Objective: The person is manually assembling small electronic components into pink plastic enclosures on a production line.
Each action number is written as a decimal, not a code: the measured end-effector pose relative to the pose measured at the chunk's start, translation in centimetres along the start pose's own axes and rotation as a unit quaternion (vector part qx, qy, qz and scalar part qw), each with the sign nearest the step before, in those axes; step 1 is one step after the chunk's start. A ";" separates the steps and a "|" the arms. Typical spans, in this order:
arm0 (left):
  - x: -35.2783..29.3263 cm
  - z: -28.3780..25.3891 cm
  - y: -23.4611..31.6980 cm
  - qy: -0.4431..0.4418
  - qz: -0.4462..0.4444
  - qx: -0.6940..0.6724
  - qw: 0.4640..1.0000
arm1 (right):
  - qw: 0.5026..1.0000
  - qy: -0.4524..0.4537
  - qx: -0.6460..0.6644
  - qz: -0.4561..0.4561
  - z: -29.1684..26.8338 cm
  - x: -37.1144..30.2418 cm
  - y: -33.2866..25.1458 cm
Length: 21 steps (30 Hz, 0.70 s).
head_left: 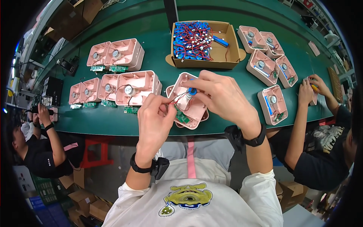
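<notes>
In front of me a pale pink plastic housing [197, 109] lies tilted on top of another pink part. A green circuit board [182, 117] sits at its near end, and a round silver speaker-like part [188, 97] shows in its middle. Over its left edge, the fingertips of my left hand [154, 116] pinch thin red and black wires [176, 99]. My right hand [227, 94] reaches over from the right, its fingers closed on a blue cylindrical battery [192, 91], partly hidden beneath them.
Behind the housing stands a cardboard box [206, 63] of wired blue batteries [193, 39]. Several pink housings with hanging boards line the left [124, 55]; others holding batteries stand right [273, 104]. Co-workers sit on both sides; one's hands [311, 90] work at the right.
</notes>
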<state>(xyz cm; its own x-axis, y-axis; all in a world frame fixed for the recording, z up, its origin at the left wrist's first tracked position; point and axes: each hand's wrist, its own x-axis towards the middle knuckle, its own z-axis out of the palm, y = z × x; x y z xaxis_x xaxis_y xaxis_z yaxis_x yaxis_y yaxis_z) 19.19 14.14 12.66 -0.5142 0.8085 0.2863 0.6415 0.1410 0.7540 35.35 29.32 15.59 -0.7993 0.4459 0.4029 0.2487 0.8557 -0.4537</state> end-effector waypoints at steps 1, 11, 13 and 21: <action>0.0 0.0 -0.1 0.002 0.001 0.000 1.000 | 1.000 -0.010 0.004 -0.022 0.3 0.3 0.4; 0.3 -0.7 -1.0 -0.052 0.009 -0.015 0.998 | 0.988 0.013 -0.018 -0.156 2.5 1.6 -1.0; 0.3 -0.7 -1.1 -0.055 0.002 -0.032 0.998 | 0.984 0.025 -0.021 -0.175 3.4 1.7 -0.8; 0.8 -1.0 -1.0 -0.070 0.046 -0.037 0.996 | 0.987 0.016 -0.027 -0.156 3.0 1.3 -1.2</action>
<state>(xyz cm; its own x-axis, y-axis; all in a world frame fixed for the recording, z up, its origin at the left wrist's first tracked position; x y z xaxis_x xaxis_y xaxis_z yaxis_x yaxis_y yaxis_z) 17.59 14.06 12.67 -0.3670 0.8887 0.2748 0.6361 0.0242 0.7712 32.38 28.05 14.32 -0.8244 0.1653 0.5413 0.0220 0.9651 -0.2611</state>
